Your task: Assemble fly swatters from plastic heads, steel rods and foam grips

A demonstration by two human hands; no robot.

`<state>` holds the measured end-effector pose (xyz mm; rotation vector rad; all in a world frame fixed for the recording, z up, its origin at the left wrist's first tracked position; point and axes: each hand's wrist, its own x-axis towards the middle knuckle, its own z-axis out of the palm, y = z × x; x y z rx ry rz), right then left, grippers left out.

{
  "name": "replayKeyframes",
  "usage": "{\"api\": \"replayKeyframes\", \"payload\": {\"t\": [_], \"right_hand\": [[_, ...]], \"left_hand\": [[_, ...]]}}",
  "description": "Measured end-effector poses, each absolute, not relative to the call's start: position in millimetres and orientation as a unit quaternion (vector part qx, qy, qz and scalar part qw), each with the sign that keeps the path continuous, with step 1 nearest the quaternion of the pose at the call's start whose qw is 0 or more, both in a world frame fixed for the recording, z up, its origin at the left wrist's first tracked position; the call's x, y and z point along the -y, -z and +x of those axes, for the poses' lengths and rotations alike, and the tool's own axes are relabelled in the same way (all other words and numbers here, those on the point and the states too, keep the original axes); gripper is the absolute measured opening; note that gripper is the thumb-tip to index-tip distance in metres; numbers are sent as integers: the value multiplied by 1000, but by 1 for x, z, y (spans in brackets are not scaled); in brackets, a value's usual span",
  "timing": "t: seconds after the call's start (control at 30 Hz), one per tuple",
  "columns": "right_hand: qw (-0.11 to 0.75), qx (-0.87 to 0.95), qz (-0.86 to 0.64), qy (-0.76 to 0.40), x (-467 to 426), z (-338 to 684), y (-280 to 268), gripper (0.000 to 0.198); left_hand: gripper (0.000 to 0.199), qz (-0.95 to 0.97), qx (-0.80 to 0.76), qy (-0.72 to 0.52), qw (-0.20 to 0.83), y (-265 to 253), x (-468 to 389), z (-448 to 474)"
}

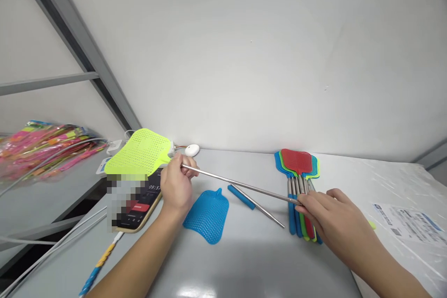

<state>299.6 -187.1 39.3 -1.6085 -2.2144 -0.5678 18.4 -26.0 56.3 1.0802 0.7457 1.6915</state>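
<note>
A yellow-green fly swatter [141,149] is held level across the view, its thin metal rod [240,183] drawn out long between my hands. My left hand [177,181] is closed around the neck just below the mesh head. At the other end my right hand [324,214] grips the rod and handle; a bit of yellow-green shows past the palm, the rest is hidden. Below lie a loose blue swatter head [208,215], a blue handle [241,196] and a separate metal rod [263,212]. A stack of fly swatters [296,160] in several colours lies beside my right hand.
A phone [143,205] with a cable lies by my left wrist, partly under the swatter head. Bagged colourful items [49,149] sit at far left near a metal frame [77,46]. A white round object [192,150] is by the wall; a labelled plastic-wrapped package [391,186] lies right.
</note>
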Motion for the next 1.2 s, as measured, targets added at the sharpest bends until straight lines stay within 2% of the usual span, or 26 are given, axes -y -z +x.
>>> {"api": "replayKeyframes", "payload": {"t": [0.2, 0.33, 0.4, 0.67, 1.03, 1.2], "right_hand": [[198, 769, -559, 239, 176, 298, -54, 25], [203, 793, -524, 235, 162, 275, -57, 26], [205, 799, -515, 235, 157, 266, -55, 27], [204, 798, -519, 229, 146, 241, -45, 27], [186, 802, -530, 201, 136, 230, -45, 29], [165, 811, -526, 194, 135, 227, -44, 25]], "left_hand": [[44, 451, -302, -681, 492, -48, 54, 36], [51, 596, -305, -476, 570, -25, 83, 54], [51, 609, -308, -434, 589, -19, 90, 59], [45, 566, -321, -435, 622, -23, 81, 62], [46, 569, -336, -437, 611, -15, 73, 63], [49, 599, -323, -385, 623, -15, 79, 64]]}}
